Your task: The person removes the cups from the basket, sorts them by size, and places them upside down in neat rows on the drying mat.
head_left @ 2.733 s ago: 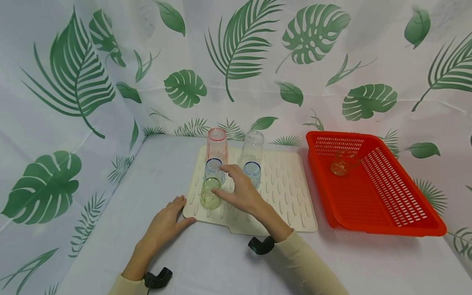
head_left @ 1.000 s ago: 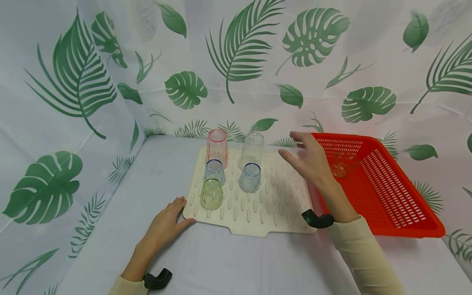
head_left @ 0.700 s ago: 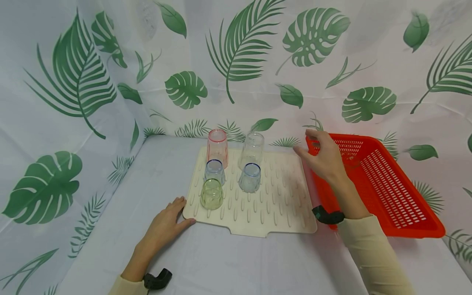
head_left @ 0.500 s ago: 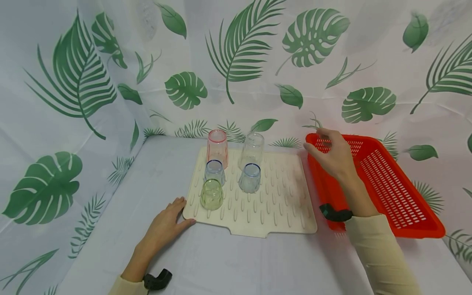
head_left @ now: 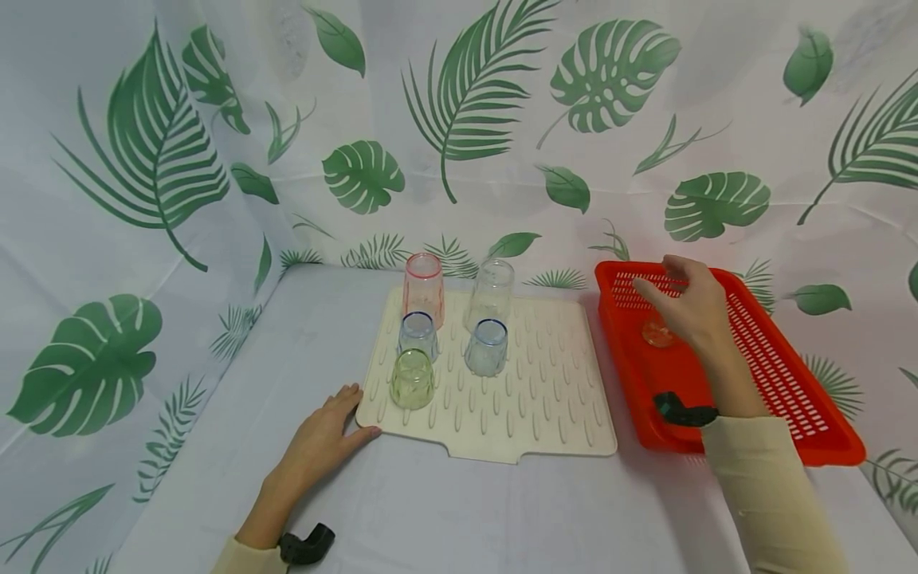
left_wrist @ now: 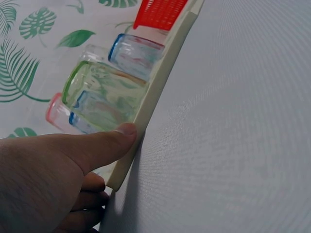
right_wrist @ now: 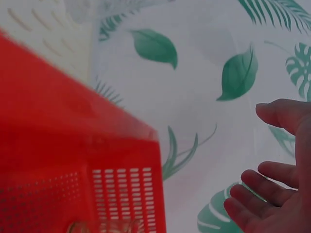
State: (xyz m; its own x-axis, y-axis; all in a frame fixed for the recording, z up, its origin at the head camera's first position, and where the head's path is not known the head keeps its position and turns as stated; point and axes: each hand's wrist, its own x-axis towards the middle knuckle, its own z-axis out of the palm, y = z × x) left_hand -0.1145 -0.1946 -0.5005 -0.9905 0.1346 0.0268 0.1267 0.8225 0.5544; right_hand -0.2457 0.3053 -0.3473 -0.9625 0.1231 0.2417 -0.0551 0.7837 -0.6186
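Observation:
In the head view my left hand [head_left: 320, 438] rests at the front left corner of the cream ridged mat [head_left: 552, 383]. Its thumb touches the front edge; the other fingers lie along the left side. My right hand [head_left: 692, 307] hovers over the red basket [head_left: 649, 399], fingers spread and holding nothing. Below it, partly hidden, is a clear glass [head_left: 657, 332] inside the basket. On the mat stand a red-rimmed tall glass [head_left: 423, 295], a clear tall glass [head_left: 491, 296], two blue-rimmed glasses [head_left: 487, 351] and a green glass [head_left: 412, 381].
The basket stands just right of the mat, with perforated, raised walls. A leaf-printed curtain [head_left: 459, 223] hangs behind the table [head_left: 402, 510]. The glasses occupy the left half of the mat, set close together in the left column.
My right hand has left the right blue-rimmed glass on the mat and moved rightward over the basket. The left hand stays at the mat's corner.

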